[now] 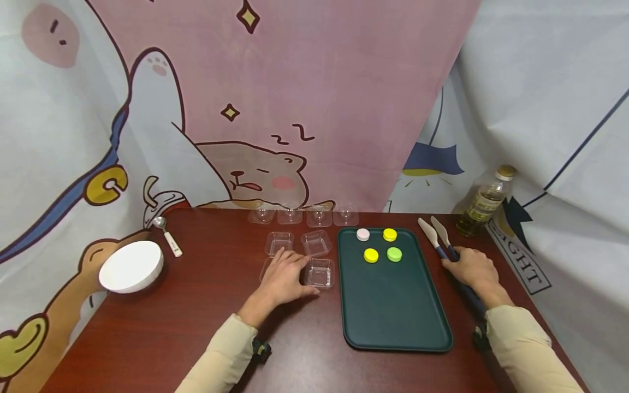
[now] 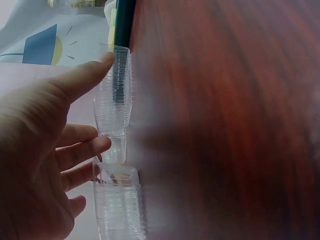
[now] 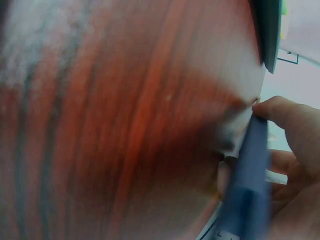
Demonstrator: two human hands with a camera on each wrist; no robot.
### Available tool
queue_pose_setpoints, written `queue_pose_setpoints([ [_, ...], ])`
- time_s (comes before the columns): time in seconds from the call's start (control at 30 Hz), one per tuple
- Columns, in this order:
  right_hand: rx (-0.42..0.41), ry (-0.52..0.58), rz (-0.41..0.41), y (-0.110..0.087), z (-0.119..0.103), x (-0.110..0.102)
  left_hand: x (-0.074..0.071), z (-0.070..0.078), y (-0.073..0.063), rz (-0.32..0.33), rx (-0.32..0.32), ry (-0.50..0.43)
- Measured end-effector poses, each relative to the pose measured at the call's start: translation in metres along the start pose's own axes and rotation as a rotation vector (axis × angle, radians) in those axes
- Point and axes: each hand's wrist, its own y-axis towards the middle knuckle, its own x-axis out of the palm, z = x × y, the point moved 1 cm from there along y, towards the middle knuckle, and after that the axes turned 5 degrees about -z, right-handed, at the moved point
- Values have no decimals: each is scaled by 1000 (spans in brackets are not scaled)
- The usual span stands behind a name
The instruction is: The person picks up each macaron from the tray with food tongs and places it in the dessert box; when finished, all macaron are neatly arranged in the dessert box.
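My left hand (image 1: 285,277) reaches over the small clear plastic boxes, fingers spread and loosely bent. In the left wrist view the thumb tip overlaps the upper edge of one clear box (image 2: 114,95), and the other fingertips are beside the boxes. A square box (image 1: 319,273) shows right of this hand; another is partly hidden under it. My right hand (image 1: 473,268) grips a pair of tongs (image 1: 444,254) by the dark blue handles, pale tips pointing away and spread apart. In the right wrist view the handle (image 3: 247,170) lies between thumb and fingers.
A dark green tray (image 1: 393,311) bears several macarons: pink (image 1: 362,234), yellow (image 1: 371,255) and green (image 1: 394,254). Clear lids (image 1: 319,216) line the table's back edge. An oil bottle (image 1: 486,204) stands back right; a white bowl (image 1: 131,267) and a scoop (image 1: 168,237) are left.
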Motion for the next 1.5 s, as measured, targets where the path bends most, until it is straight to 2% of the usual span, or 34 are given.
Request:
queue_pose_setpoints([
  [0.23,18,71,110,-4,-1,-3,-2,1,2,-10,-5,-31],
  [0.5,62,97,138,-15,0,-5,0,1,3,-24,-1,-24],
  [0.9,-24,75,239,-35,-9,-7,0,4,-2,-19,16,-30],
  [1.03,-55,90,248,-42,-19,-8,2,3,-2,-30,28,-34],
  [1.2,-108,104,253,-48,-37,-16,1,2,1,-9,33,-47],
  [1.5,-172,110,158,-48,-65,-15,0,-1,5,9,30,-78],
])
